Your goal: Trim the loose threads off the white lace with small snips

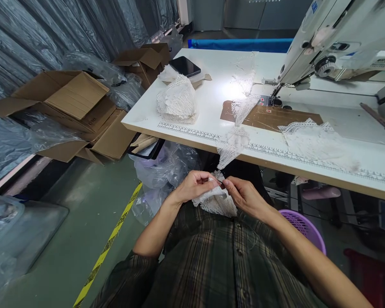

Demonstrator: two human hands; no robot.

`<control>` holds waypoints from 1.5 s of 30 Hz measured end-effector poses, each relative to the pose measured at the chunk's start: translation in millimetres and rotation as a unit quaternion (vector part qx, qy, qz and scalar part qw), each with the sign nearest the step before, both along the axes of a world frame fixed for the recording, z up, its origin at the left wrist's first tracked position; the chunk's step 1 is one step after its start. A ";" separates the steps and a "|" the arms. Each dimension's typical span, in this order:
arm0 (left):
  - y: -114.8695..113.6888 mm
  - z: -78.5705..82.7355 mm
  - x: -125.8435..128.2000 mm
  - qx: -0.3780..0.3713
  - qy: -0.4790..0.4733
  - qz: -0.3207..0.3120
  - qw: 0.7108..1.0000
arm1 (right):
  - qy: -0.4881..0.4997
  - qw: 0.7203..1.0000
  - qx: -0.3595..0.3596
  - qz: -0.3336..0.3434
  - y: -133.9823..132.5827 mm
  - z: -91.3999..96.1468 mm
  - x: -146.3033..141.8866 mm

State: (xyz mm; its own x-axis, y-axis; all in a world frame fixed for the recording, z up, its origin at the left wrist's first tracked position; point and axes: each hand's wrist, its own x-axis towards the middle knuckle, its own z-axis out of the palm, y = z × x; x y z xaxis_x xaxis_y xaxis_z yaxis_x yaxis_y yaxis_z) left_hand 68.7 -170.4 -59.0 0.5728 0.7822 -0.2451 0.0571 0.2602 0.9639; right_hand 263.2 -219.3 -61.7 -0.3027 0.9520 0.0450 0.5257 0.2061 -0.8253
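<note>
Close to my body, below the table edge, my left hand (197,187) pinches a piece of white lace trim (220,204). My right hand (244,194) meets it from the other side, fingers closed on a small, thin, dark metal tool (220,181) whose kind is mostly hidden by the fingers. The tool's tip lies at the lace beside my left fingertips. From there a chain of lace pieces (233,143) runs up over the table edge and across the tabletop, towards the sewing machine's needle area.
The sewing machine (333,47) stands on the white table (208,113) at the right. A stack of lace (177,100), a phone (185,66) and more lace (319,143) lie on it. Cardboard boxes (77,96) are at the left; a purple basket (304,226) stands below.
</note>
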 end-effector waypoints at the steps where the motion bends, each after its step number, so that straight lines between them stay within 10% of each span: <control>1: -0.1 1.0 0.1 0.004 0.005 -0.001 1.000 | -0.001 1.000 0.002 0.002 0.4 0.1 -1.0; 8: -2.5 2.0 1.6 -0.001 0.024 -0.002 1.000 | 0.035 0.998 -0.033 -0.030 0.6 -8.4 -4.1; 16: 7.3 -32.8 13.3 0.058 0.023 0.023 0.998 | 0.014 0.995 -0.092 -0.024 -19.3 -36.8 7.3; 23: 14.5 -8.2 27.5 0.179 0.055 0.136 0.973 | -0.005 0.993 0.041 -0.114 -18.3 -1.1 17.4; 32: -29.1 1.5 23.6 0.407 0.090 -0.105 0.903 | 0.041 0.972 0.073 -0.221 -12.3 12.2 -0.4; 38: -1.1 3.1 17.1 0.310 0.022 0.050 0.949 | 0.097 0.990 0.021 -0.099 -25.1 10.5 -6.4; 45: 6.3 -6.6 17.3 0.031 -0.153 -0.097 0.983 | 0.133 0.990 -0.024 0.025 -34.2 10.1 -3.0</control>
